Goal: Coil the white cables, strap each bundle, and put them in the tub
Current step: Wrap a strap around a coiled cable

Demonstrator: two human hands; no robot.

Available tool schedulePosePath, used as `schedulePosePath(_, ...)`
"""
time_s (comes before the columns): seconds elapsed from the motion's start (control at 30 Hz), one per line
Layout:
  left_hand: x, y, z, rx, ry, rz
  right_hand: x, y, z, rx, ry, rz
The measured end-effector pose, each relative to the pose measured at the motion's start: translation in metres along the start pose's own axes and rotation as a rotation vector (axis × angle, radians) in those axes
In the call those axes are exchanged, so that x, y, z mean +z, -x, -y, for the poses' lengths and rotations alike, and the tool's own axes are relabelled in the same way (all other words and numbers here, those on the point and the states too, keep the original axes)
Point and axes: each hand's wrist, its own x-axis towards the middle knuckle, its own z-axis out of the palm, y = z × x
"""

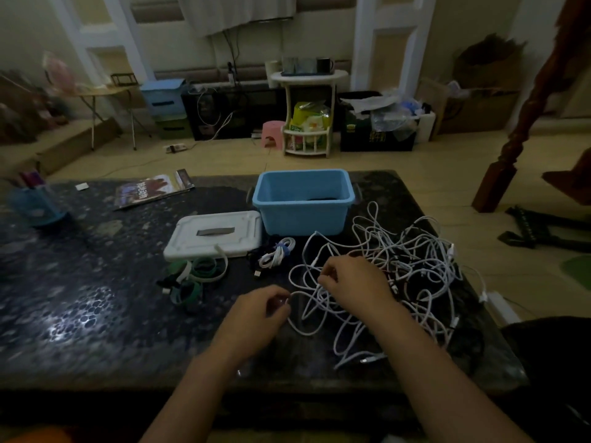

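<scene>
On speckled stone table (96,282): both hands' grip, left hand (260,314), right hand (350,281), seemingly pinching thin tangled white cables (399,260).

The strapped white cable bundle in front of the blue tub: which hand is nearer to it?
The right hand. It sits just right of and toward the person from the strapped bundle, pinching a cable in the loose tangle. The left hand is farther toward the person, holding a cable loop.

My left hand (260,310) hides its own fingertips; the tub (303,199) wall hides most of something dark inside.
</scene>
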Motion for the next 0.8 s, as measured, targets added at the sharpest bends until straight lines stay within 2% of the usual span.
schedulePosePath(0.17,-0.021,0.016,-0.004,0.033,0.014,-0.066,0.022,-0.018,0.01,0.017,0.079,-0.136)
schedulePosePath(0.33,-0.034,0.006,0.003,0.035,-0.048,-0.019,0.036,-0.04,0.01,0.036,0.209,-0.167)
schedulePosePath(0.53,-0.047,-0.011,0.006,0.034,-0.071,-0.021,0.051,-0.047,0.011,0.139,0.34,-0.045)
schedulePosePath(0.67,-0.051,-0.015,0.006,0.036,-0.073,-0.031,0.052,-0.05,0.009,0.134,0.404,0.001)
schedulePosePath(0.8,-0.052,-0.011,0.001,0.037,-0.04,-0.042,0.049,-0.05,0.009,0.109,0.313,-0.007)
